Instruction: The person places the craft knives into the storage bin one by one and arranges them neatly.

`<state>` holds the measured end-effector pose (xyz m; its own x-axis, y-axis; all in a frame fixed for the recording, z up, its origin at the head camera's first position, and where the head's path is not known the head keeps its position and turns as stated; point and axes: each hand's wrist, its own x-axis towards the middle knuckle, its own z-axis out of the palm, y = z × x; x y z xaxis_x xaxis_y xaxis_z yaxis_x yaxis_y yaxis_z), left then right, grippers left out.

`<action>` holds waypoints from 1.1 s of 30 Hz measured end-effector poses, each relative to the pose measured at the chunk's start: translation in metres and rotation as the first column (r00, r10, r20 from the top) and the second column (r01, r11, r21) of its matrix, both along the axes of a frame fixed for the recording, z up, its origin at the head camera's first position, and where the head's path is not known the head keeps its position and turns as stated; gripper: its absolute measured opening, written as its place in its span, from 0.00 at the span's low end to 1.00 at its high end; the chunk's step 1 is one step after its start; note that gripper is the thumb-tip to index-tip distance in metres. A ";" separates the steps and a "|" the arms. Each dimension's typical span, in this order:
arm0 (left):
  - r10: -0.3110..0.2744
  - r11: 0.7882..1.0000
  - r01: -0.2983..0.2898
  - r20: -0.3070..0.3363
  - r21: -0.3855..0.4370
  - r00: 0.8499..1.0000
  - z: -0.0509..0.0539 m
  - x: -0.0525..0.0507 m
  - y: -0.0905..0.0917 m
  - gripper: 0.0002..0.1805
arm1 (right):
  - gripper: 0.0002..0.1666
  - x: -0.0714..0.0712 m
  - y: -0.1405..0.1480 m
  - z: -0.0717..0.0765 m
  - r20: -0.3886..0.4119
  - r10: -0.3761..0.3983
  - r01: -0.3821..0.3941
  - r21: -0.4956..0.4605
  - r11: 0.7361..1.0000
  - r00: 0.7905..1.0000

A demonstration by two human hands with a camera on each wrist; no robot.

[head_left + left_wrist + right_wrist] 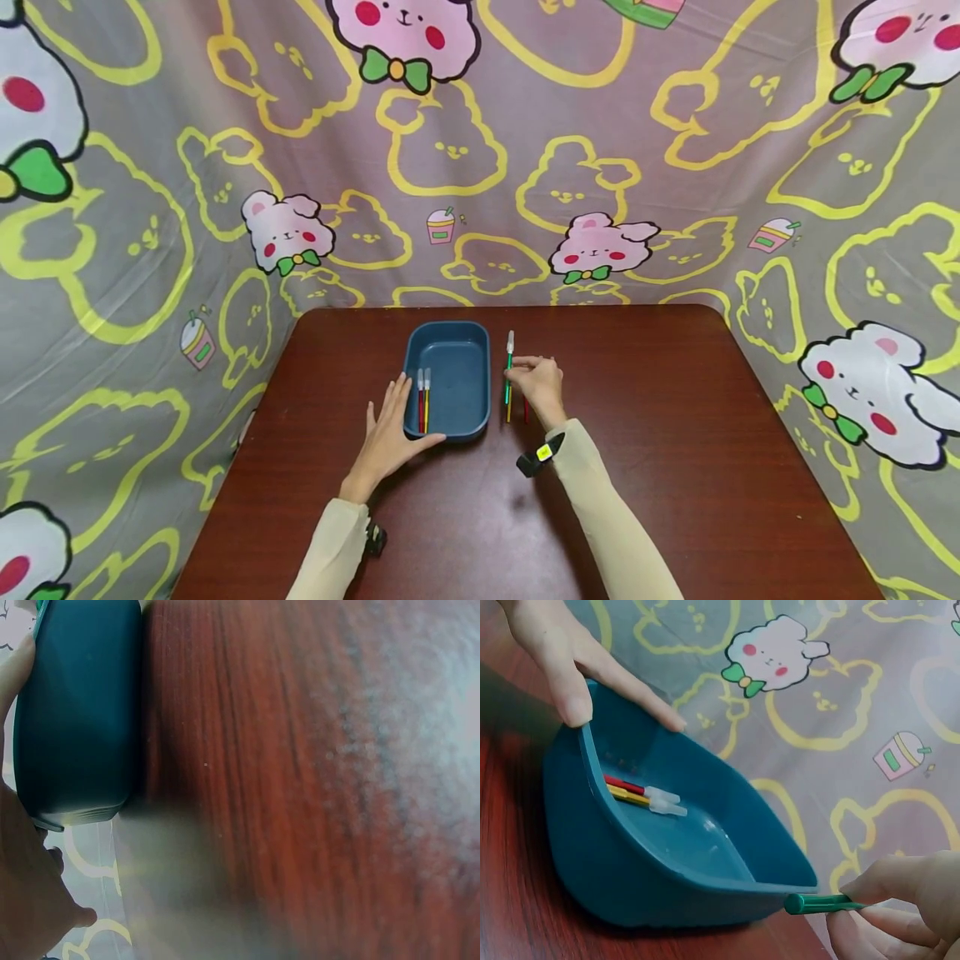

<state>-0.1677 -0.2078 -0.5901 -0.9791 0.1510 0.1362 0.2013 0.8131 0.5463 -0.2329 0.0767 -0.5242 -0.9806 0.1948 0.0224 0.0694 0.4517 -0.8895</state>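
The thumb and fingertips of the right hand point(538, 385) pinch a green pen point(508, 375) partway along its barrel. The pen is beside the right wall of a blue box point(459, 375), over the table point(675, 467) and outside the rim. Its long axis runs near to far, roughly in line with the box's long side; the clear cap point(511, 342) points away from the person, and the plain green end points back toward them.

Below that hand are a loose yellow pen point(509, 412) and a loose red pen point(526, 410), partly hidden; whether the green one touches the yellow, I can't tell.

The left hand point(388, 435) spreads its fingers, fairly straight, along the box's left side, thumb lying on the near rim. Inside, close to the left wall, a red pen point(421, 412) and a yellow pen point(427, 411) lie side by side, caps also facing away.

A slim, smooth barrel in a fingertip pinch could twist and swing askew, or slip out if the grip slackens. A low sweep of the right hand might roll the loose pens, and heavy pressure from the left thumb could tip or shift the box.

Patterned cloth point(480, 167) hangs behind the table.
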 end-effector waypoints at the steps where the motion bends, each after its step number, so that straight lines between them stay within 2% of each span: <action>1: -0.001 1.000 0.001 0.003 -0.001 1.000 0.000 0.000 0.000 0.70 | 0.14 -0.001 -0.002 0.001 -0.012 0.009 -0.009 0.005 1.000 1.000; 7: -0.006 1.000 0.006 0.004 0.002 1.000 0.002 -0.001 0.000 0.69 | 0.14 -0.002 -0.011 0.002 0.004 0.065 -0.064 -0.044 0.997 0.998; 13: -0.019 1.000 0.019 0.001 -0.005 1.000 0.003 -0.001 0.000 0.69 | 0.12 0.000 -0.020 0.001 0.010 0.084 -0.084 -0.007 0.996 0.996; 22: -0.015 1.000 0.015 0.000 -0.005 1.000 0.002 -0.001 -0.001 0.69 | 0.12 -0.001 -0.038 -0.002 0.054 0.119 -0.112 -0.121 0.986 0.991; 28: -0.016 1.000 0.016 -0.010 0.002 1.000 0.001 0.000 0.000 0.68 | 0.13 0.000 -0.053 -0.004 0.055 0.155 -0.141 -0.202 0.969 0.986; 33: -0.014 1.000 0.014 -0.003 -0.003 1.000 0.001 0.000 0.001 0.68 | 0.13 0.002 -0.065 -0.006 0.065 0.178 -0.162 -0.197 0.967 0.982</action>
<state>-0.1676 -0.2072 -0.5890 -0.9764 0.1652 0.1389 0.2146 0.8116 0.5434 -0.2310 0.0118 -0.5304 -0.9966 0.0182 -0.0803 0.0822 0.2864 -0.9546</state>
